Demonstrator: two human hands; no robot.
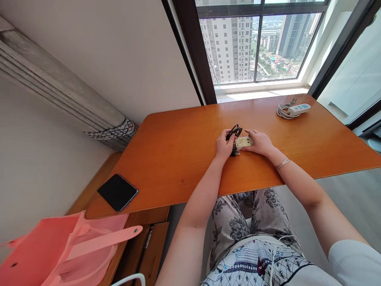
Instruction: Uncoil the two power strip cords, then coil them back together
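Note:
Near the middle of the wooden table, my left hand is closed around a bundled black power cord. The cord's loops stick up above my fingers and a dark plug end shows below them. My right hand grips the right end of a small off-white power strip, thumb on the near side and fingers over the far side. The strip's left end meets the black cord at my left fingertips. Whether the cord is joined to the strip is hidden there.
A second white power strip with its coiled white cord lies at the table's far right. A black tablet rests at the left corner. Beside it is a pink bag. An open drawer is below the table's left edge.

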